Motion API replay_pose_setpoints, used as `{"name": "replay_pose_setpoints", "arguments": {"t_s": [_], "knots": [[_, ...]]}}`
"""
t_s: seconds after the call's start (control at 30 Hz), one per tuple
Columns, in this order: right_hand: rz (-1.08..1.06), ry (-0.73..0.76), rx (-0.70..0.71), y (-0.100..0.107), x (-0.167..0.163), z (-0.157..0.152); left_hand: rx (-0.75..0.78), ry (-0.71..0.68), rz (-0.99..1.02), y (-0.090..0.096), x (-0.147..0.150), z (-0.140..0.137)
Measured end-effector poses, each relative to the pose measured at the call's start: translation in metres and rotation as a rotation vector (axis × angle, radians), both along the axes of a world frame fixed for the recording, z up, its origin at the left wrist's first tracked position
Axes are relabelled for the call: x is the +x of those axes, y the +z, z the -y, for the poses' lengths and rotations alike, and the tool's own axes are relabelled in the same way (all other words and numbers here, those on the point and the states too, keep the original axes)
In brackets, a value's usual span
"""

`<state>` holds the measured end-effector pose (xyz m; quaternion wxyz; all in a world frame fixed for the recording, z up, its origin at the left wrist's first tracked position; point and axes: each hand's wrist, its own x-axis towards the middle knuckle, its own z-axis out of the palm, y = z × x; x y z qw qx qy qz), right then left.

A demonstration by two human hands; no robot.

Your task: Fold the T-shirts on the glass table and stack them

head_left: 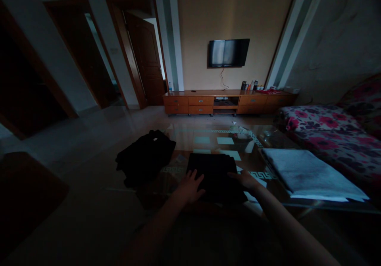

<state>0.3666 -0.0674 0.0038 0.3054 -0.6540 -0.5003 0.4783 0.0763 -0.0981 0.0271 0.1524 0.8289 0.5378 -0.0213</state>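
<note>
In front of me a black folded cloth [216, 174], apparently a garment, lies flat on the glass table [175, 178]. My left hand [191, 186] rests on its left edge with the fingers spread. At its right edge is my right hand [246, 178], fingers stretched out toward the cloth and touching or just over it. A second black garment [145, 155], loosely heaped with a small white label, lies to the left on the table. The dim light hides folds and details in both black pieces.
A stack of grey-white sheets or cloth [309, 172] occupies the table's right side. Crumpled clear plastic [240, 132] lies at the far edge. Beyond stand a wooden TV cabinet [199, 101] with bottles and a flower-patterned sofa [330, 123]. A brown furniture piece [29, 186] is at left.
</note>
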Motion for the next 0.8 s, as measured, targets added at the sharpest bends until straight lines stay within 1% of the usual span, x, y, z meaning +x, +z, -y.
{"name": "replay_pose_setpoints", "arguments": {"t_s": [0.1, 0.2, 0.3, 0.4, 0.47, 0.53, 0.57, 0.63, 0.7, 0.77, 0.8], "knots": [[-0.133, 0.016, -0.054, 0.007, -0.005, -0.002, 0.001, 0.0, -0.017, 0.0, 0.002, -0.001], [-0.209, 0.003, 0.021, 0.011, -0.006, -0.002, -0.006, -0.012, -0.015, 0.003, 0.001, 0.0], [-0.253, 0.052, 0.081, 0.012, -0.006, 0.001, -0.017, -0.024, -0.013, 0.006, 0.0, 0.002], [-0.164, 0.074, 0.1, 0.015, -0.003, 0.005, -0.014, -0.057, -0.009, 0.01, 0.0, 0.003], [-0.089, 0.062, 0.149, 0.019, 0.0, 0.007, -0.017, -0.089, -0.004, 0.014, -0.001, 0.004], [-0.077, 0.09, 0.213, 0.025, 0.006, 0.008, -0.008, -0.094, 0.002, 0.018, -0.002, 0.004], [-0.087, 0.115, 0.232, 0.029, 0.01, 0.008, 0.013, -0.075, 0.002, 0.02, -0.003, 0.004], [-0.102, 0.157, 0.213, 0.036, 0.019, 0.009, 0.064, -0.003, -0.028, 0.023, -0.007, 0.004], [-0.096, 0.165, 0.148, 0.046, 0.027, 0.01, 0.073, 0.059, -0.086, 0.025, -0.012, 0.004], [-0.078, 0.145, 0.13, 0.06, 0.033, 0.009, 0.038, 0.064, -0.125, 0.025, -0.017, 0.004], [-0.064, 0.116, 0.162, 0.069, 0.036, 0.008, 0.017, 0.054, -0.131, 0.024, -0.019, 0.004]]}}
